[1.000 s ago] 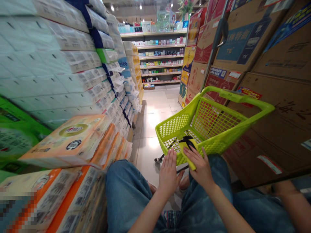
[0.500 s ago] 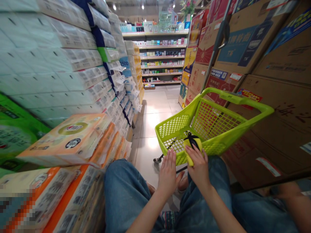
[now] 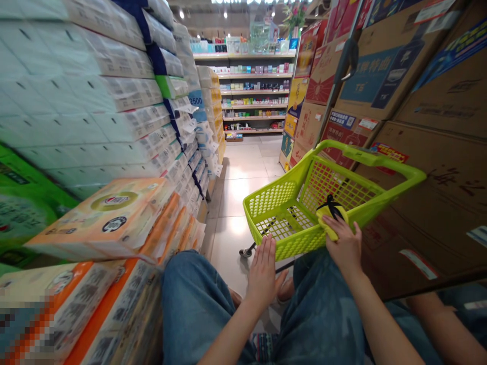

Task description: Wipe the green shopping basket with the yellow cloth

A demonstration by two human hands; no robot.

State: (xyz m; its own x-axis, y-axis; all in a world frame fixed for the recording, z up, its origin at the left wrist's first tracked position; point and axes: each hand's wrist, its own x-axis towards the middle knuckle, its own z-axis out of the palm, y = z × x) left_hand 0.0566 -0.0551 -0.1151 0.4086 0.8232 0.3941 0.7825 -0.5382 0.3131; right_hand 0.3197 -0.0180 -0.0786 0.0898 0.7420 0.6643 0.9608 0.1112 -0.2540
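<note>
A lime-green wheeled shopping basket (image 3: 289, 200) stands on the tiled floor in front of my knees. My right hand (image 3: 344, 246) grips a small yellow item with a black ribbon (image 3: 330, 215) at the basket's near right rim. My left hand (image 3: 263, 271) is held flat with fingers together and stretched out, just before the basket's near wall, holding nothing. My legs in blue jeans (image 3: 198, 304) fill the bottom of the view.
Stacked tissue packs (image 3: 110, 126) line the left side, orange-wrapped ones (image 3: 114, 218) at knee height. Cardboard cartons (image 3: 437, 152) are piled on the right. The aisle floor (image 3: 243, 172) runs ahead to shelves of goods (image 3: 254, 91). Another person's forearm (image 3: 449, 319) shows at bottom right.
My right hand has carried the yellow ribboned item up and to the right, from the basket's near wall to its right rim. My left hand has barely moved.
</note>
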